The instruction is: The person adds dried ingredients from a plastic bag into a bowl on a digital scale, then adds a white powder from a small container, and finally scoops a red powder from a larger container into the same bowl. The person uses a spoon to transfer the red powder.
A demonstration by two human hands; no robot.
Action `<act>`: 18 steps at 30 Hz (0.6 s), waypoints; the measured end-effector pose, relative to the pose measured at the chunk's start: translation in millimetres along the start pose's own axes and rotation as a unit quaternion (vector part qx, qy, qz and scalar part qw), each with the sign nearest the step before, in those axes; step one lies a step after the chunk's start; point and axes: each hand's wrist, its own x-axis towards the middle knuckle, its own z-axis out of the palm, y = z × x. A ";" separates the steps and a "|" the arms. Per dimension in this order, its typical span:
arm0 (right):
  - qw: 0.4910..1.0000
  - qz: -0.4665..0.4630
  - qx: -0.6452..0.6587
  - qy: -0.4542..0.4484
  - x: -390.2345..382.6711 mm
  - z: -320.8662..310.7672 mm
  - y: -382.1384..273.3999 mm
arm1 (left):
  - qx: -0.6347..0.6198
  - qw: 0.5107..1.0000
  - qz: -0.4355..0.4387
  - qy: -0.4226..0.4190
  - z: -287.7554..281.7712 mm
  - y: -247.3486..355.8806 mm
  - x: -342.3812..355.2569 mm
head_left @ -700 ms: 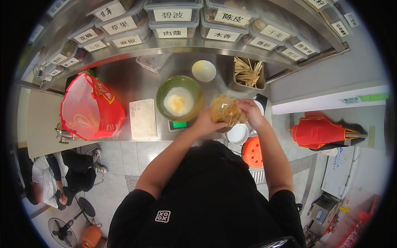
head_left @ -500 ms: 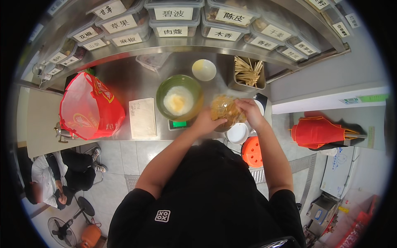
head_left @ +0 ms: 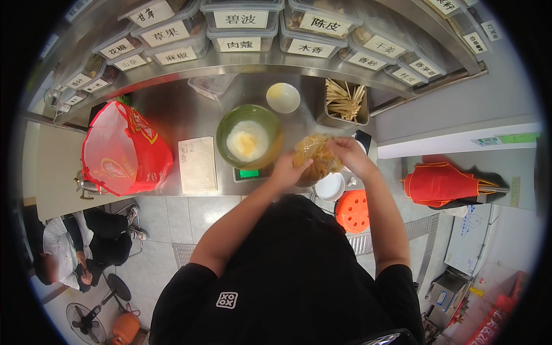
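Observation:
Between my hands is a clear plastic bag (head_left: 315, 150) with brownish-yellow contents that I cannot make out. My left hand (head_left: 290, 171) grips its left side, fingers closed on the plastic. At the upper right of the bag, my right hand (head_left: 352, 154) pinches its edge. Just left of the bag, a green bowl (head_left: 227, 123) holds white powder with a yellowish patch on top. Under the bowl's near side a scale (head_left: 249, 173) with a lit green display peeks out. A white container (head_left: 330, 187) sits close below the bag.
On the steel counter (head_left: 190, 118) are an open notebook (head_left: 198, 165), a red bag (head_left: 155, 155), a small white bowl (head_left: 283, 98) and a bin of wooden sticks (head_left: 345, 100). Lidded boxes (head_left: 238, 31) line the shelf above. An orange stool (head_left: 352, 211) stands below right; a person (head_left: 72, 247) sits lower left.
My right hand has shifted slightly right and down along the bag's edge, and the bag has tilted a little. The bowl and the other counter things stay put.

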 end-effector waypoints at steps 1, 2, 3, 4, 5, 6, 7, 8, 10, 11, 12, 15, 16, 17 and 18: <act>0.998 -0.020 -0.055 -0.012 -0.5 -1.0 -5.1 | -0.001 1.000 0.003 0.003 0.8 -0.7 -0.2; 0.993 -0.040 -0.109 -0.024 -1.5 -0.9 -9.6 | -0.002 1.000 0.006 0.007 1.2 -0.7 -0.3; 0.992 -0.039 -0.116 -0.027 -3.9 -0.8 -13.9 | -0.007 1.000 -0.001 0.004 1.1 -0.1 -0.2; 0.991 -0.037 -0.123 -0.031 -7.2 -1.4 -18.6 | -0.013 1.000 -0.008 0.002 0.5 1.2 -0.1; 0.989 -0.041 -0.138 -0.037 -9.9 -0.7 -22.6 | -0.028 1.000 -0.001 0.004 -0.1 3.1 -0.5; 0.987 -0.028 -0.151 -0.049 -11.4 1.0 -25.9 | -0.011 1.000 -0.021 -0.002 -0.7 5.4 -0.8; 0.983 -0.021 -0.173 -0.064 -11.9 2.5 -29.2 | -0.003 1.000 -0.027 -0.003 -1.6 8.2 -0.7; 0.978 -0.017 -0.192 -0.080 -12.1 4.5 -31.6 | 0.002 1.000 -0.018 0.002 -2.7 10.8 -1.0; 0.975 -0.009 -0.210 -0.074 -11.3 9.2 -33.5 | -0.032 0.998 -0.049 -0.014 -4.9 15.5 -2.6; 0.973 0.003 -0.222 -0.068 -9.3 11.6 -33.6 | -0.056 0.997 -0.045 -0.013 -6.4 17.1 -3.1; 0.968 -0.002 -0.242 -0.065 -8.0 13.8 -32.9 | -0.045 0.997 -0.061 -0.022 -7.9 18.2 -4.0; 0.951 0.008 -0.309 -0.018 -4.1 19.9 -26.3 | -0.050 0.994 -0.084 -0.038 -10.8 19.2 -3.6; 0.945 0.006 -0.328 0.012 -1.7 24.8 -22.1 | -0.066 0.992 -0.099 -0.043 -11.6 19.0 -2.7; 0.936 0.015 -0.350 0.043 -0.1 27.4 -18.8 | -0.087 0.989 -0.109 -0.045 -12.6 18.8 -2.7; 0.941 0.002 -0.337 0.032 -0.8 26.8 -16.4 | -0.052 0.997 -0.044 -0.045 -13.4 18.7 -4.3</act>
